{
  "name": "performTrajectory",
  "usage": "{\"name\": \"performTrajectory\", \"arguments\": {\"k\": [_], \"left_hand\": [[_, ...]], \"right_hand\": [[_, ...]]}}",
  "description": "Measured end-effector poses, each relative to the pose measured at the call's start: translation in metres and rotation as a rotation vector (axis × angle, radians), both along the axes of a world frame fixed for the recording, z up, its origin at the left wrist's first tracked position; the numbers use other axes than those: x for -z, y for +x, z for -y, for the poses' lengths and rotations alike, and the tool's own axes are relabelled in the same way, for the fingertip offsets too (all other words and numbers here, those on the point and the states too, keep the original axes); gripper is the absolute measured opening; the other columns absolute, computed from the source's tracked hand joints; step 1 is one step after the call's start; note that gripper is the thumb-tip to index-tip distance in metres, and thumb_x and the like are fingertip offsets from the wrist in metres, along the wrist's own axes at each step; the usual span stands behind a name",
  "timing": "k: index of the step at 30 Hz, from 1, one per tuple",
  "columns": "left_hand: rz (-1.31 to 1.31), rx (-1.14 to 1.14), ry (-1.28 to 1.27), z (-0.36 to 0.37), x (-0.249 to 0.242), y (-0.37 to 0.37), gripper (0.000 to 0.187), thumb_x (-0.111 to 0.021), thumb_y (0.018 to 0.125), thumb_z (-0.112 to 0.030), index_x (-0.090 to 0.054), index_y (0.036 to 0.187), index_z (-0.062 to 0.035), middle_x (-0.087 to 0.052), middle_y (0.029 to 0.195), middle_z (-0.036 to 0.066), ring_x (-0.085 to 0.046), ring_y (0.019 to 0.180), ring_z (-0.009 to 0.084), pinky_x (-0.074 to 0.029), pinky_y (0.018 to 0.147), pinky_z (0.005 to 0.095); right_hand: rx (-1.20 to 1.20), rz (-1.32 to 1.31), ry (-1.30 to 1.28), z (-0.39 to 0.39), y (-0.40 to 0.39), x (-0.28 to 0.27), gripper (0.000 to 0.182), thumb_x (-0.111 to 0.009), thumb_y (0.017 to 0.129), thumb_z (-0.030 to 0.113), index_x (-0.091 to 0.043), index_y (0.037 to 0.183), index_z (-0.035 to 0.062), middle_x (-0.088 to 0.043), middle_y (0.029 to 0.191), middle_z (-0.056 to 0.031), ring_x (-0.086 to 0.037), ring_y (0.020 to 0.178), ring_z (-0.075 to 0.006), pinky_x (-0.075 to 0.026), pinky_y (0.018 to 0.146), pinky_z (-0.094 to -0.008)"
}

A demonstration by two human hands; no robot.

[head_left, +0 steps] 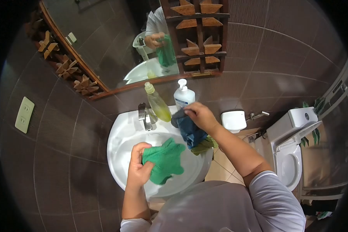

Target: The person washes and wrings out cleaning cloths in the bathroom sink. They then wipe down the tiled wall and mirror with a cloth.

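My left hand (pixel 139 164) is closed on a green cloth (pixel 164 160), which hangs spread out above the white sink basin (pixel 121 154). At the sink's right rim, my right hand (pixel 200 117) pinches a dark blue cloth (pixel 191 133) near its grey upper part. A yellow-green cloth (pixel 203 145) lies partly under the blue one, over the rim. Just behind my right hand stands a white pump bottle (pixel 184 94). Left of it, a clear bottle with yellow-green liquid (pixel 158 103) stands beside the chrome faucet (pixel 146 116).
A wood-framed mirror (pixel 104 38) above the sink reflects a hand and the green cloth. To the right are a white wall-mounted box (pixel 234 121), a small wall tap (pixel 260 115) and a toilet (pixel 288 162) with its lid raised. An outlet plate (pixel 24 115) is on the left wall.
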State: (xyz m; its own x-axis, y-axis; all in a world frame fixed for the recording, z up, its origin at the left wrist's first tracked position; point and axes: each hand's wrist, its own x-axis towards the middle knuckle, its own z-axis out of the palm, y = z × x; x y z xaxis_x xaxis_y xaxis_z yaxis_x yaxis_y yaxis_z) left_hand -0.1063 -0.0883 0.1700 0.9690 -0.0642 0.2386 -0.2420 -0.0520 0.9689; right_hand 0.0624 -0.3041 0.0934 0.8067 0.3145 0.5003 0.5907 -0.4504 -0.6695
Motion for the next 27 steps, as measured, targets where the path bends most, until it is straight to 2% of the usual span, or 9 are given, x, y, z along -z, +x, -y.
{"name": "performTrajectory", "arguments": {"k": [7,9,11,14,15,17,19,23,27], "left_hand": [[0.17,-0.181,-0.083,0.068,-0.007,0.078,0.043,-0.046,0.066,0.007,-0.044,0.106,-0.0058,-0.049,0.099,0.01,-0.048,0.092,0.0176,-0.039,0.081,0.0285],[0.712,-0.684,0.884,0.089,0.027,0.099,0.043,-0.05,0.066,0.002,-0.047,0.108,-0.007,-0.047,0.111,0.015,-0.043,0.109,0.026,-0.034,0.091,0.037],[0.341,-0.166,1.15,0.102,0.094,0.098,0.045,-0.052,0.067,-0.004,-0.048,0.111,-0.0092,-0.042,0.122,0.016,-0.034,0.12,0.0302,-0.025,0.098,0.0446],[0.139,-0.107,0.828,0.113,0.121,0.099,0.044,-0.052,0.068,-0.007,-0.049,0.112,-0.0096,-0.04,0.126,0.013,-0.034,0.12,0.0285,-0.023,0.098,0.0477],[-0.006,-0.193,1.151,0.119,0.12,0.099,0.045,-0.052,0.069,-0.007,-0.049,0.114,-0.0087,-0.041,0.125,0.015,-0.035,0.119,0.0304,-0.024,0.097,0.0478],[0.401,-0.323,1.039,0.154,0.068,0.096,0.044,-0.054,0.071,-0.01,-0.048,0.115,-0.0066,-0.043,0.124,0.015,-0.038,0.116,0.0328,-0.028,0.097,0.0438],[0.602,0.006,0.731,0.216,0.002,0.089,0.048,-0.059,0.074,-0.015,-0.044,0.118,-0.0035,-0.044,0.122,0.017,-0.042,0.112,0.0345,-0.032,0.095,0.04],[0.244,0.362,0.082,0.312,-0.001,0.067,0.052,-0.058,0.077,-0.006,-0.036,0.124,-0.0001,-0.047,0.118,0.016,-0.046,0.111,0.0217,-0.039,0.091,0.0323],[-0.018,0.56,-0.107,0.328,-0.007,0.066,0.025,-0.045,0.087,-0.007,-0.053,0.11,0.0,-0.058,0.103,0.01,-0.055,0.094,0.015,-0.043,0.084,0.0284]], "right_hand": [[-0.07,-0.143,0.944,0.058,-0.016,-0.101,0.016,-0.051,0.087,0.012,-0.055,0.101,0.0044,-0.056,0.093,-0.0014,-0.052,0.085,-0.0092,-0.042,0.076,-0.0219],[-0.151,-0.112,1.137,0.082,-0.028,-0.108,0.016,-0.05,0.087,0.011,-0.054,0.101,0.0046,-0.055,0.093,-0.0007,-0.049,0.085,-0.0075,-0.04,0.077,-0.0208],[-0.187,-0.133,1.191,0.11,-0.037,-0.107,0.015,-0.049,0.088,0.011,-0.053,0.101,0.0048,-0.055,0.094,-0.001,-0.049,0.086,-0.0077,-0.039,0.078,-0.021],[-0.125,-0.222,0.973,0.16,-0.053,-0.109,0.016,-0.051,0.086,0.009,-0.051,0.101,0.0058,-0.054,0.091,-0.0011,-0.049,0.086,-0.0081,-0.04,0.077,-0.0221],[-0.115,-0.205,0.972,0.176,-0.057,-0.111,0.016,-0.051,0.086,0.009,-0.051,0.101,0.0058,-0.054,0.091,-0.0011,-0.049,0.086,-0.0081,-0.04,0.077,-0.0221],[-0.139,-0.326,0.746,0.202,-0.07,-0.119,0.021,-0.054,0.082,0.005,-0.051,0.102,0.0063,-0.053,0.089,-0.0005,-0.049,0.087,-0.0082,-0.039,0.077,-0.0222],[-0.217,-0.087,0.533,0.216,-0.071,-0.111,0.028,-0.059,0.077,0.004,-0.049,0.103,0.0063,-0.053,0.085,0.0004,-0.05,0.081,-0.0082,-0.041,0.073,-0.0215],[-0.13,-0.237,0.271,0.262,-0.118,-0.15,0.04,-0.068,0.07,0.006,-0.048,0.106,0.006,-0.054,0.083,0.0,-0.051,0.08,-0.0077,-0.041,0.073,-0.0216],[-0.121,-0.011,0.069,0.342,-0.142,-0.153,0.049,-0.075,0.065,0.01,-0.049,0.106,0.0056,-0.054,0.079,-0.0005,-0.05,0.075,-0.0065,-0.041,0.068,-0.0201]]}}
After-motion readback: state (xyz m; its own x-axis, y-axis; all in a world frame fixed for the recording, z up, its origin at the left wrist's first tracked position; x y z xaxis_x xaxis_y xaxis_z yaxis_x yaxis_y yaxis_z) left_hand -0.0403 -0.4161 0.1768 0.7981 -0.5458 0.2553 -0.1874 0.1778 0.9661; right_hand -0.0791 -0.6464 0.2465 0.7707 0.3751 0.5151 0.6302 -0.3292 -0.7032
